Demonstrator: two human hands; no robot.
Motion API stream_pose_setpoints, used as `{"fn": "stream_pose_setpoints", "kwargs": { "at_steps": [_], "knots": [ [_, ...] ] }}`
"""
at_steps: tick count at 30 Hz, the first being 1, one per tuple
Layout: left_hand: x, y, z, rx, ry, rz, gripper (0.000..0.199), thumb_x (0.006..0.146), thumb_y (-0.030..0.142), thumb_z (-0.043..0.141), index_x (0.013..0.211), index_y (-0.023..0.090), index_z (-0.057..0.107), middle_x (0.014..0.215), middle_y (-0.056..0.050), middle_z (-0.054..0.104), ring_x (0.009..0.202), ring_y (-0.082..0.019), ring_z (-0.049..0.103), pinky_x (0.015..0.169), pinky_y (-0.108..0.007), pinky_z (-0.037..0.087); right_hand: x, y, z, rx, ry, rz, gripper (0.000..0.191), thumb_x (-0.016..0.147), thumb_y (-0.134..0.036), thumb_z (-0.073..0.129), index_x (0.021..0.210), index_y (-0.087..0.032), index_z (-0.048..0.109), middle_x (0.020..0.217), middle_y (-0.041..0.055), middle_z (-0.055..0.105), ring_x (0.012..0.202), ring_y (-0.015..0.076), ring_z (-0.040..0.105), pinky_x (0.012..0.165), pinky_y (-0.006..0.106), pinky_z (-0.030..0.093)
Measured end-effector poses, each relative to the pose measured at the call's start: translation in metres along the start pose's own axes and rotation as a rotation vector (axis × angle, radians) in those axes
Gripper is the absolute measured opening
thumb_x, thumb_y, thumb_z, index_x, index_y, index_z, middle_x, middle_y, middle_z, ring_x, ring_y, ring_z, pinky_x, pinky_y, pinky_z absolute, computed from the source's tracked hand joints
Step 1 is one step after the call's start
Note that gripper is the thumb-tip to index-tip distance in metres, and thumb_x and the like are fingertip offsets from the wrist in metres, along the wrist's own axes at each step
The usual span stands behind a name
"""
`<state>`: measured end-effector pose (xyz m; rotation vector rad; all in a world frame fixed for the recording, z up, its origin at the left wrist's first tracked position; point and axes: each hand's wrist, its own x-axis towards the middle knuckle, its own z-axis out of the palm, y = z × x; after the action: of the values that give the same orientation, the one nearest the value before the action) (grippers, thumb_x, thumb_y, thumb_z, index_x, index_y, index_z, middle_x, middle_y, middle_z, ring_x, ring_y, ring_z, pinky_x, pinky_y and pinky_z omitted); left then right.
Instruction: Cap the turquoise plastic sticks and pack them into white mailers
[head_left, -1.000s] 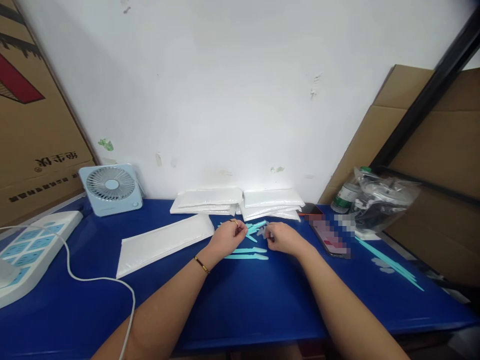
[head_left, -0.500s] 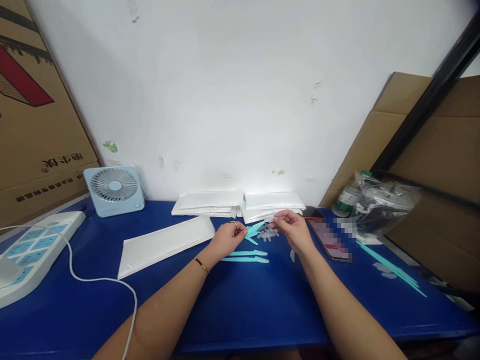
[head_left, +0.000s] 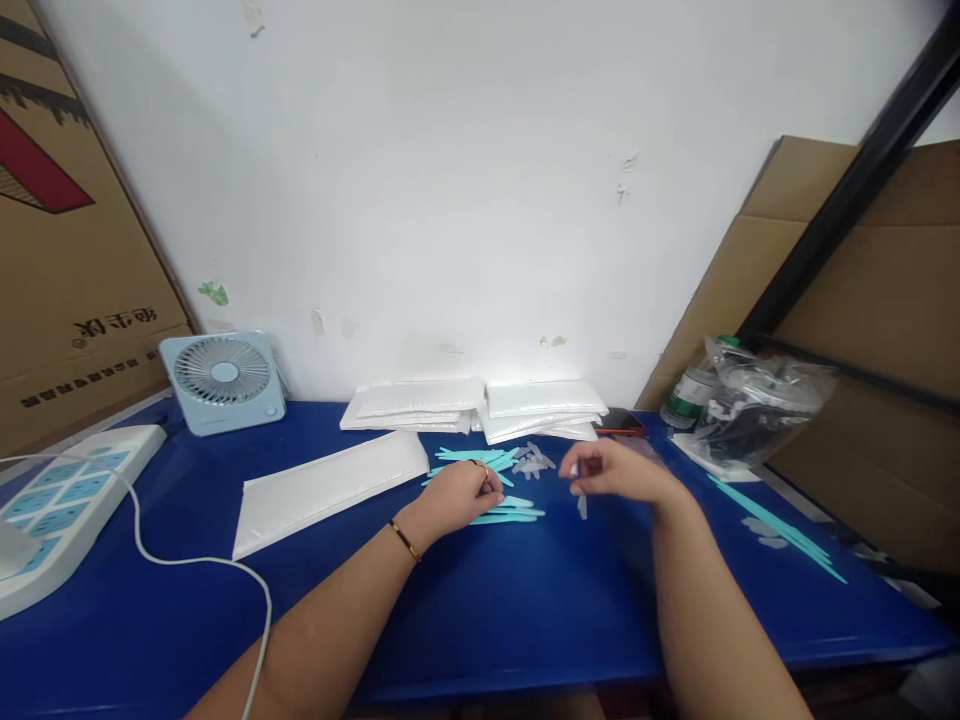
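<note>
My left hand point(head_left: 459, 492) is closed over the near row of slim turquoise eyebrow razors point(head_left: 517, 512), its fingertips pinching one low at the table. Behind it lies a loose pile of more such razors point(head_left: 480, 456). My right hand point(head_left: 619, 470) is held to the right of the pile, fingers bent together around a small pale piece that looks like a clear plastic cap point(head_left: 574, 469). Just below those fingers another clear cap point(head_left: 582, 508) lies on the blue table. Several caps point(head_left: 532, 460) are heaped between the two hands, beside the razors.
White padded envelopes point(head_left: 412, 400) are stacked against the wall, and one envelope point(head_left: 330, 490) lies at left. A fan point(head_left: 223, 385), a power strip point(head_left: 82, 500) and its cable stand further left. At right are a bagged item point(head_left: 757, 410), a bottle point(head_left: 686, 398) and long turquoise strips point(head_left: 780, 525).
My left hand has lowered a razor from above the pile to the near row. My right hand has drawn away to the right, now partly covering the phone.
</note>
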<state>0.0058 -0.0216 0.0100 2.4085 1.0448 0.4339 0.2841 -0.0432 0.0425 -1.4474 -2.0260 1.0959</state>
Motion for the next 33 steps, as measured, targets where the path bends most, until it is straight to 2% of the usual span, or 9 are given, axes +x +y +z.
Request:
{"fn": "stream_pose_setpoints", "kwargs": {
  "at_steps": [4, 7, 10, 13, 20, 24, 28, 30, 33],
  "knots": [
    [0.004, -0.009, -0.002, 0.272, 0.192, -0.104, 0.018, 0.080, 0.032, 0.055, 0.093, 0.022, 0.063, 0.098, -0.005, 0.063, 0.092, -0.021, 0.058, 0.076, -0.030, 0.041, -0.004, 0.018, -0.007, -0.255, -0.086, 0.158, 0.022, 0.047, -0.017, 0.076, 0.068, -0.018, 0.070, 0.065, -0.0006, 0.062, 0.058, 0.0128, 0.053, 0.050, 0.021, 0.038],
    [0.007, -0.017, -0.005, 0.344, 0.184, -0.192, 0.019, 0.080, 0.031, 0.056, 0.096, 0.021, 0.060, 0.098, -0.006, 0.063, 0.092, -0.023, 0.058, 0.075, -0.031, 0.042, 0.003, 0.022, 0.000, -0.271, -0.079, 0.149, 0.012, 0.053, -0.019, 0.072, 0.064, -0.017, 0.067, 0.063, 0.0005, 0.063, 0.058, 0.0135, 0.054, 0.051, 0.022, 0.038],
    [0.007, -0.022, -0.006, 0.318, 0.160, -0.221, 0.023, 0.081, 0.031, 0.055, 0.102, 0.021, 0.057, 0.099, -0.006, 0.063, 0.090, -0.021, 0.060, 0.074, -0.030, 0.042, 0.012, 0.022, 0.009, -0.148, 0.003, 0.105, 0.013, 0.061, -0.023, 0.067, 0.071, -0.017, 0.066, 0.065, 0.0013, 0.064, 0.056, 0.0136, 0.056, 0.052, 0.023, 0.041],
    [0.007, -0.025, -0.006, 0.296, 0.195, -0.225, 0.032, 0.080, 0.037, 0.057, 0.107, 0.020, 0.054, 0.104, -0.007, 0.061, 0.092, -0.022, 0.059, 0.074, -0.029, 0.042, 0.019, 0.020, 0.018, -0.029, 0.068, 0.038, 0.018, 0.070, -0.031, 0.062, 0.080, -0.016, 0.065, 0.069, 0.0024, 0.065, 0.054, 0.0130, 0.056, 0.053, 0.024, 0.043],
    [0.008, -0.027, -0.007, 0.295, 0.179, -0.207, 0.016, 0.079, 0.035, 0.058, 0.087, 0.021, 0.060, 0.090, -0.003, 0.064, 0.083, -0.020, 0.060, 0.069, -0.029, 0.042, 0.030, 0.010, 0.034, 0.015, 0.257, -0.078, 0.030, 0.078, -0.036, 0.055, 0.097, -0.015, 0.065, 0.064, 0.0013, 0.060, 0.061, 0.0144, 0.057, 0.058, 0.025, 0.045],
    [0.008, -0.026, -0.008, 0.264, 0.195, -0.219, 0.015, 0.078, 0.033, 0.060, 0.084, 0.020, 0.061, 0.088, -0.003, 0.065, 0.083, -0.020, 0.061, 0.069, -0.028, 0.042, 0.035, 0.006, 0.038, 0.166, 0.305, -0.107, 0.029, 0.075, -0.041, 0.060, 0.089, -0.016, 0.061, 0.062, -0.0003, 0.058, 0.057, 0.0134, 0.057, 0.057, 0.026, 0.047],
    [0.008, -0.022, -0.009, 0.124, 0.222, -0.189, 0.014, 0.079, 0.034, 0.057, 0.082, 0.021, 0.061, 0.083, -0.002, 0.066, 0.079, -0.017, 0.060, 0.066, -0.027, 0.042, 0.038, 0.007, 0.040, 0.305, 0.327, -0.148, 0.033, 0.070, -0.045, 0.066, 0.084, -0.016, 0.061, 0.071, 0.0025, 0.064, 0.066, 0.0158, 0.063, 0.066, 0.029, 0.051],
    [0.007, -0.021, -0.010, 0.051, 0.222, -0.178, 0.015, 0.078, 0.035, 0.057, 0.082, 0.021, 0.062, 0.081, -0.001, 0.065, 0.077, -0.017, 0.060, 0.064, -0.026, 0.042, 0.038, 0.006, 0.041, 0.341, 0.321, -0.169, 0.033, 0.069, -0.045, 0.067, 0.084, -0.017, 0.062, 0.075, 0.0030, 0.065, 0.071, 0.0169, 0.064, 0.070, 0.031, 0.051],
    [0.008, -0.022, -0.008, 0.004, 0.225, -0.179, 0.016, 0.078, 0.036, 0.058, 0.081, 0.021, 0.062, 0.079, 0.000, 0.065, 0.075, -0.016, 0.060, 0.061, -0.025, 0.041, 0.036, 0.002, 0.042, 0.337, 0.322, -0.183, 0.032, 0.069, -0.045, 0.068, 0.083, -0.017, 0.063, 0.071, 0.0019, 0.065, 0.067, 0.0161, 0.064, 0.068, 0.030, 0.051]
  ]
}}
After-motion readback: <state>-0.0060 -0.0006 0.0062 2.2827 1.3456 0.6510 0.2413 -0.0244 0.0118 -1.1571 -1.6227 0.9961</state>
